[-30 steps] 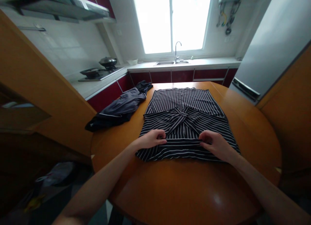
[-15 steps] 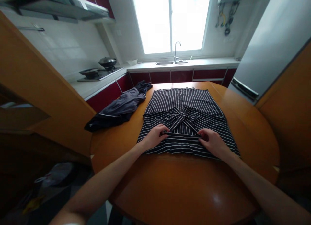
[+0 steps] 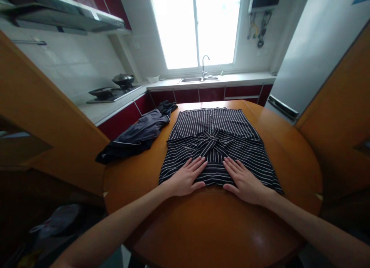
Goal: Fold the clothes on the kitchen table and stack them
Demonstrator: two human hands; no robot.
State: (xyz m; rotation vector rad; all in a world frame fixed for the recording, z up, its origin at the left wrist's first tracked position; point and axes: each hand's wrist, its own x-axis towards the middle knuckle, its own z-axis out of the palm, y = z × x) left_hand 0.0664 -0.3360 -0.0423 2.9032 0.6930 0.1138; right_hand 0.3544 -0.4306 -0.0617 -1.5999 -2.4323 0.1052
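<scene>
A black garment with white stripes (image 3: 245, 148) lies spread on the round wooden table (image 3: 219, 229). Its stripes run lengthwise in the far part and crosswise in the near part, where bands cross in a knot-like shape at the middle. My left hand (image 3: 186, 177) rests flat on the near left of the cloth, fingers stretched out. On the near right, my right hand (image 3: 244, 181) lies flat too, its fingers pointing inward and away from me. Between the two hands a strip of the striped cloth shows. Neither hand grips anything.
A crumpled dark grey and black garment (image 3: 138, 131) lies at the table's left edge. Behind are a sink (image 3: 190, 80), a stove with pans (image 3: 123, 80) and a white counter (image 3: 167, 83). A refrigerator (image 3: 312, 56) stands at the right.
Both hands have let go of the cloth edge they were pinching and now lie flat on the near part of the garment. The view has shifted slightly.
</scene>
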